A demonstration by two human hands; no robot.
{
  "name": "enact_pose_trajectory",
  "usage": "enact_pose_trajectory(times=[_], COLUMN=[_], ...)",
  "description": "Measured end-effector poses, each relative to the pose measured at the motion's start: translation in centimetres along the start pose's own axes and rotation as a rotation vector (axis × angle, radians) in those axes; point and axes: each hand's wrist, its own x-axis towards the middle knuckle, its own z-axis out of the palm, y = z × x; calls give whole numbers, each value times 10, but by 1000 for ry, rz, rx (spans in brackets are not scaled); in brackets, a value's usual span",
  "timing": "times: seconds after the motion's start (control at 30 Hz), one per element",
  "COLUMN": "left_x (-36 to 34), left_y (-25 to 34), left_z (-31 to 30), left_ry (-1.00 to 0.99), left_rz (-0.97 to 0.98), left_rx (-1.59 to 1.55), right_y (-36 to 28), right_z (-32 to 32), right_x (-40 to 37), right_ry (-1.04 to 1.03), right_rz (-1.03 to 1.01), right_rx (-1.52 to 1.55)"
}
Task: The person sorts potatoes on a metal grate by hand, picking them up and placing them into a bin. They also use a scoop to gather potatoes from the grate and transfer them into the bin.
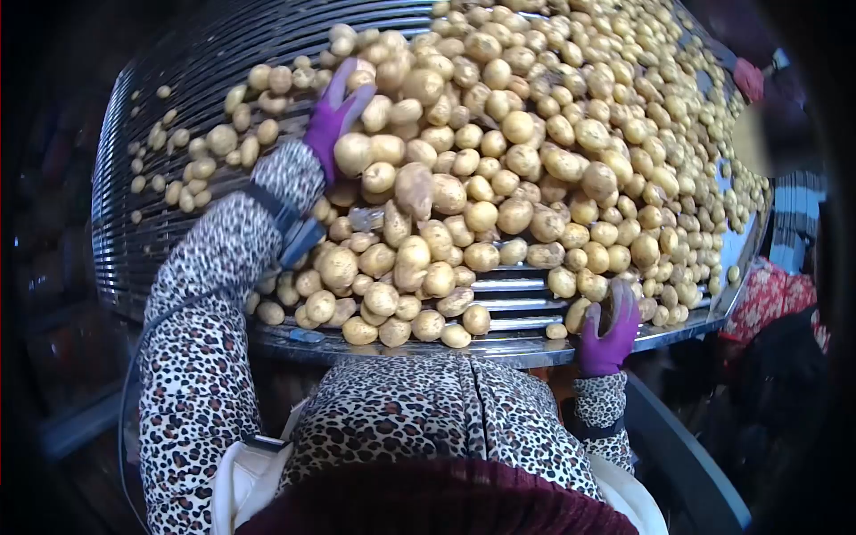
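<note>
A thick heap of potatoes (517,214) lies over a metal bar grate (513,301). My left hand (332,120), in a purple glove with pale fingertips, reaches to the heap's left flank. Its fingers are stretched and apart, touching potatoes at the edge. Close to the front rim, my right hand (610,332) wears the same kind of glove. Thumb and fingers stand apart there, around the edge of the pile, with a potato (578,314) just left of the thumb. A crumpled clear plastic piece (364,218) sits among the potatoes below my left hand.
Scattered potatoes (203,167) lie on the left bars. A metal rim (526,354) runs along the front, with a small blue scrap (306,335) on it. At right are another person's red patterned sleeve (771,299) and, farther up, a reddish glove (749,78).
</note>
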Motion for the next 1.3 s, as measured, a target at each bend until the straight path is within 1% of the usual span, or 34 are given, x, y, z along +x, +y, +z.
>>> enact_pose_trajectory(times=[0.07, 0.13, 0.17, 0.2, 0.27, 0.3, 0.37, 0.4, 0.43, 0.47, 0.5, 0.53, 0.57, 0.6, 0.63, 0.67, 0.7, 0.73, 0.77, 0.83, 0.93, 0.97, 1.03, 1.1, 1.13, 1.17, 1.2, 1.27, 1.3], left_x=[37, 79, 92, 97, 108, 108, 95, 63, 29, 12, -22, -56, -93, -133, -166, -202, -230, -250, -273, -293, -284, -279, -281, -261, -251, -248, -230, -206, -197], left_y=[0, 9, 26, 43, 55, 75, 127, 155, 173, 146, 139, 107, 92, 86, 77, 62, 63, 63, 53, 53, 56, 55, 30, 49, 53, 40, 57, 65, 70], left_z=[28, 64, 63, 51, 42, 33, -20, -50, -72, -97, -123, -142, -160, -173, -185, -191, -188, -183, -174, -145, -115, -107, -89, -76, -66, -59, -53, -45, -35], left_ry=[-154, -258, -346, -431, -565, -512, -594, -594, -544, -519, -512, -500, -477, -458, -495, -508, -493, -521, -500, -480, -269, -267, -181, -160, -147, -101, -154, -258, -165], left_rz=[149, 290, 483, 665, 795, 933, 987, 470, -43, 39, -72, -206, -309, -469, -524, -516, -551, -577, -574, -529, -684, -660, -592, -631, -643, -522, -538, -549, -356], left_rx=[29, -85, 18, 132, 247, 270, 136, -114, -356, -199, -225, -167, -21, -6, 110, 228, 274, 395, 333, 407, 428, 517, 559, 578, 580, 578, 617, 606, 507], right_y=[-2, -3, -2, -3, -4, 2, 6, 10, 17, 18, 21, 23, 23, 23, 22, 23, 24, 26, 28, 28, 26, 27, 24, 22, 23, 25, 26, 24, 24], right_z=[-1, -5, -5, -6, -4, 0, 7, 11, 18, 19, 21, 23, 22, 23, 22, 23, 23, 25, 27, 30, 27, 27, 24, 21, 22, 23, 24, 21, 21], right_x=[-1, 9, 8, 6, 3, 2, -2, -4, -7, -8, -9, -9, -8, -8, -8, -7, -8, -8, -8, -7, -8, -8, -8, -7, -8, -7, -7, -8, -7], right_ry=[-6, -17, -20, -13, 9, 17, 47, 58, 75, 78, 85, 91, 97, 95, 90, 85, 84, 83, 83, 92, 108, 111, 113, 98, 113, 126, 130, 131, 134], right_rz=[-1, -7, -3, 3, 10, -5, -10, -18, -31, -35, -41, -53, -62, -58, -54, -51, -55, -61, -65, -69, -74, -82, -80, -52, -72, -89, -79, -62, -56], right_rx=[9, 14, -22, -15, -5, 14, 23, 31, 42, 70, 59, 60, 58, 71, 81, 91, 93, 95, 98, 104, 67, 67, 53, 44, 7, -31, -34, -28, -22])
